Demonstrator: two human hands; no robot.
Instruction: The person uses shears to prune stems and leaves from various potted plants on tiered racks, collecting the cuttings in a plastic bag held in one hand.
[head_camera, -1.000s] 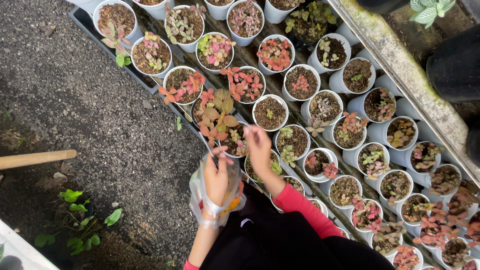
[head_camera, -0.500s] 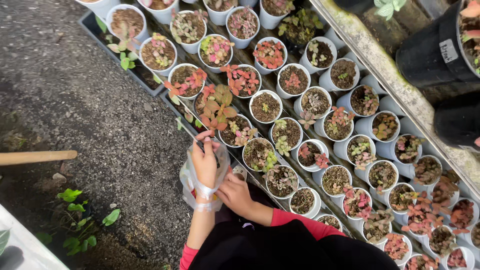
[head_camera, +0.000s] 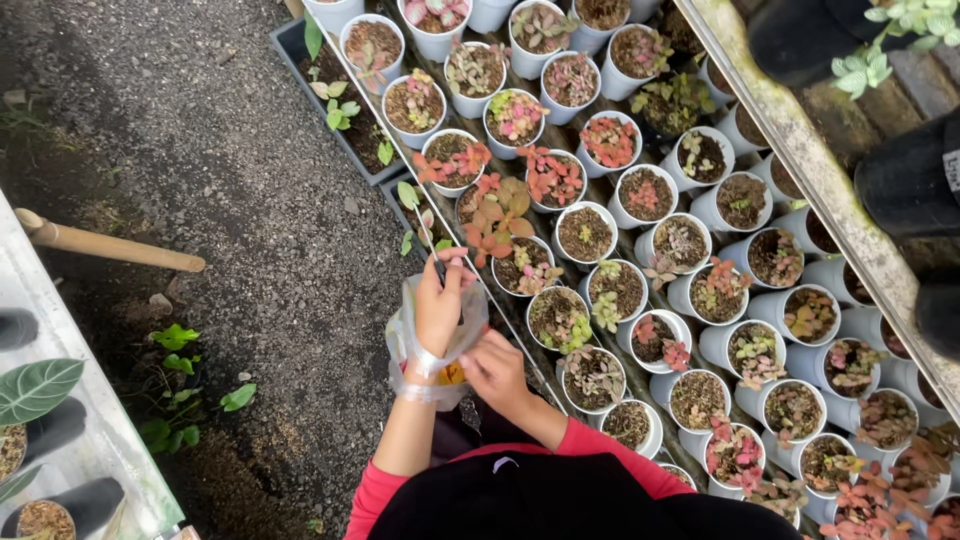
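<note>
My left hand (head_camera: 440, 305) is raised and grips the top of a clear plastic bag (head_camera: 405, 345) whose handles wrap my wrist; something yellow-orange shows inside it. A thin dark tool pokes up from the same fist. My right hand (head_camera: 495, 368) is at the bag's opening, fingers curled into it, so what it holds is hidden. Both hands hover at the near edge of rows of small white pots (head_camera: 585, 232) filled with soil and pink, red and green seedlings. The nearest pot (head_camera: 558, 318) lies just right of my right hand.
Dark trays (head_camera: 290, 45) carry the pots. A gravel path (head_camera: 230, 200) runs to the left, crossed by a wooden handle (head_camera: 110, 248). A mossy concrete ledge (head_camera: 800, 140) with large black pots (head_camera: 910, 180) borders the right. Green weeds (head_camera: 180, 370) and a big leaf grow lower left.
My right hand pulled back from a pot among the seedlings to the mouth of the bag. The view swung, shifting the pots rightward. My left hand kept its hold on the bag.
</note>
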